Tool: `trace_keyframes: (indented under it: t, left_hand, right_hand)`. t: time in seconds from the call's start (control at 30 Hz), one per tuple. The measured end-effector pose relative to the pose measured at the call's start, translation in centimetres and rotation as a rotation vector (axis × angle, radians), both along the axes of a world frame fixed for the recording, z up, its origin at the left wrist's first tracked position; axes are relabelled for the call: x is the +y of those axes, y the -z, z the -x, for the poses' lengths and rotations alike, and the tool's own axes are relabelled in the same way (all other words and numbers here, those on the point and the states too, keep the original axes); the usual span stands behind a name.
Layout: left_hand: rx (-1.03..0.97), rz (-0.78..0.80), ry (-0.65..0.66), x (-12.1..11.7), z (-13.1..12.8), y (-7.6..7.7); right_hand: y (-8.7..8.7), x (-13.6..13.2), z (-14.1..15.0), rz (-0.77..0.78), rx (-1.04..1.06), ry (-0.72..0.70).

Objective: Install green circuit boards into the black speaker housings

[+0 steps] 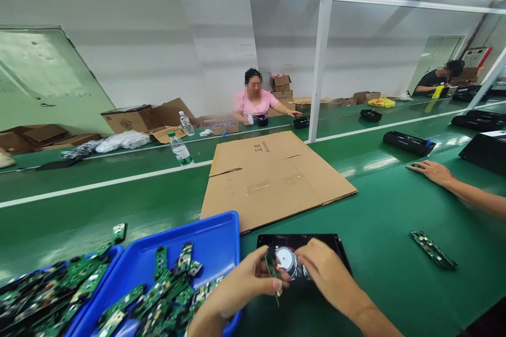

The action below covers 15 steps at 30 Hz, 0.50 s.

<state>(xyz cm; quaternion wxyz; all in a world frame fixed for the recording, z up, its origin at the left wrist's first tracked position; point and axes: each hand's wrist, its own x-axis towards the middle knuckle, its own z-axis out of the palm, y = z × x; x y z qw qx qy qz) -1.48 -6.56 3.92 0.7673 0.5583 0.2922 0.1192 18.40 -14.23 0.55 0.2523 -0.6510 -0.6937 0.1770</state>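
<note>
My left hand (247, 278) is closed around a narrow green circuit board (272, 269), which it holds tilted over a black housing (332, 242). A round silver speaker (286, 260) sits in the housing, between my two hands. My right hand (324, 269) is at the speaker's right side with its fingers bent together. Whatever those fingertips hold, if anything, is hidden. Another circuit board (432, 250) lies alone on the green table to the right. On the left, a blue tray (221, 226) contains several similar boards.
A second heap of boards (51, 284) lies at far left. Flat cardboard (272, 179) lies beyond the housing, and a water bottle (181, 150) stands behind the tray. A co-worker's hand (432, 172) rests at right, near a black device (409, 143). A person (255, 97) sits opposite.
</note>
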Motion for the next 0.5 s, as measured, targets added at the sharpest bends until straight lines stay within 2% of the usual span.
trace_keyframes:
  t: [0.1,0.23,0.37,0.5]
  left_hand:
    - [-0.004,0.033,-0.142,0.2,-0.1,0.2]
    - [-0.023,0.018,-0.25,0.1,-0.1,0.1]
    - [0.022,-0.174,-0.279,-0.5,0.1,-0.5]
    - [0.118,-0.399,-0.253,-1.6,0.2,-0.8]
  right_hand:
    - [0.5,0.2,-1.8,0.041,0.033,0.099]
    - [1.6,0.1,-1.7,0.129,0.03,0.022]
    - [1.8,0.1,-0.4,0.163,-0.009,0.041]
    - [1.5,0.8,-0.2,0.111,0.052,0.014]
